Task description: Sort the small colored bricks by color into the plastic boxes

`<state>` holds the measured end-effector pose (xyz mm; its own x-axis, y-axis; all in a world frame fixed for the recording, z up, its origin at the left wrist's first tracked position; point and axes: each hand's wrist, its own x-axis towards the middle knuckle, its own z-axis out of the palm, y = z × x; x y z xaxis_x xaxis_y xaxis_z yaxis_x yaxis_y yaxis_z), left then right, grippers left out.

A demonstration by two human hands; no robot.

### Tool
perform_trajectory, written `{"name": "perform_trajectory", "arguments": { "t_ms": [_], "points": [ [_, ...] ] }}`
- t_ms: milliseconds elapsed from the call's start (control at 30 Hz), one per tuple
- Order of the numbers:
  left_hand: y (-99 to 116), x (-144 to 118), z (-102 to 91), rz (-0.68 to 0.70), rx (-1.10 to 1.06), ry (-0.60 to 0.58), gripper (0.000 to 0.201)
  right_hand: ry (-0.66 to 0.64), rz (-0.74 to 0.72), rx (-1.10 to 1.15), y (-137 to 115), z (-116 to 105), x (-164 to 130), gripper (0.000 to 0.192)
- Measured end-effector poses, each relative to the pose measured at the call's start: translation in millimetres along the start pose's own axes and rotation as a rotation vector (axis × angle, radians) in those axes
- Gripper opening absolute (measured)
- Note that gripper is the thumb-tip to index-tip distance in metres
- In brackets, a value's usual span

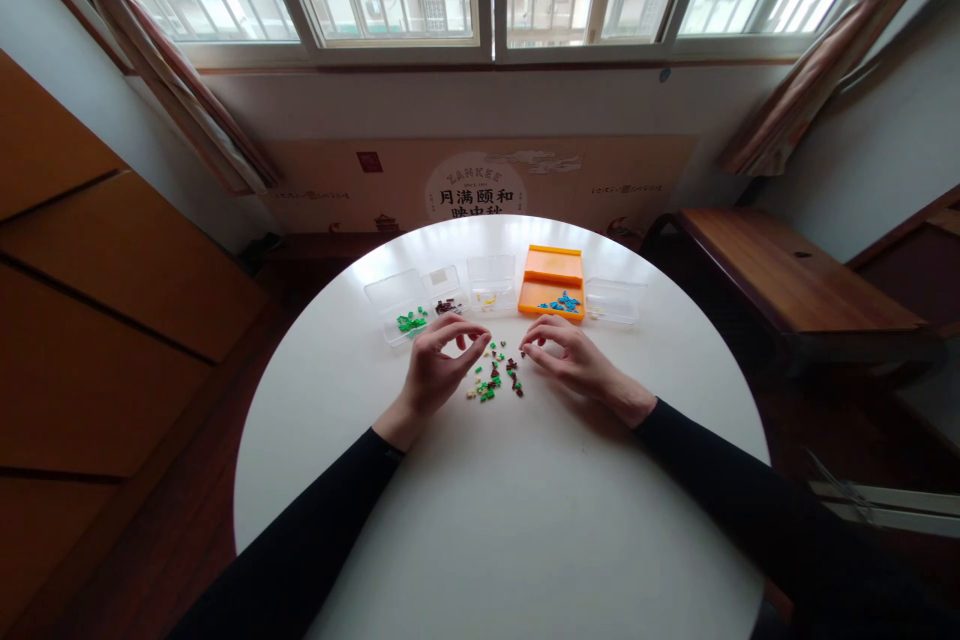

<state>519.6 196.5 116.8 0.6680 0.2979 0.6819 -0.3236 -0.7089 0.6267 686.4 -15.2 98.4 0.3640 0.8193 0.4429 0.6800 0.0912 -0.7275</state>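
Note:
A loose pile of small green, brown and cream toy bricks (491, 382) lies on the white round table between my hands. My left hand (442, 355) hovers at the pile's upper left, thumb and forefinger brought together in a pinch. What sits between those fingertips, if anything, is too small to name. On the pile's right side, my right hand (566, 357) has its fingers curled and thumb close to the forefinger. A tiny dark spot shows at its fingertips; I cannot tell whether it is held or lies on the table.
Behind my hands stand clear plastic boxes: one with green bricks (411, 322), one with dark brown bricks (448, 306), one with yellow pieces (487, 299). An orange box (551, 262) holds blue bricks (562, 302). Another clear box (616, 300) stands right of it.

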Motion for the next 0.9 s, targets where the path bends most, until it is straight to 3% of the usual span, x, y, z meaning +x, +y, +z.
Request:
{"name": "perform_trajectory", "arguments": {
  "t_ms": [600, 700, 800, 900],
  "points": [
    [1, -1, 0.5, 0.01, 0.013, -0.009, 0.01, -0.003, 0.001, 0.008, 0, 0, -1, 0.017],
    [-3, 3, -8.1, 0.047, 0.164, 0.019, 0.01, -0.002, 0.003, 0.005, 0, 0, -1, 0.017],
    [-16, 9, -28.2, 0.076, 0.496, 0.093, 0.01, -0.006, 0.013, 0.011, 0, 0, -3, 0.016],
    [-34, 14, -54.4, -0.018, 0.731, 0.13, 0.011, -0.008, 0.021, 0.019, 1, 0, -3, 0.015]
  ]
}}
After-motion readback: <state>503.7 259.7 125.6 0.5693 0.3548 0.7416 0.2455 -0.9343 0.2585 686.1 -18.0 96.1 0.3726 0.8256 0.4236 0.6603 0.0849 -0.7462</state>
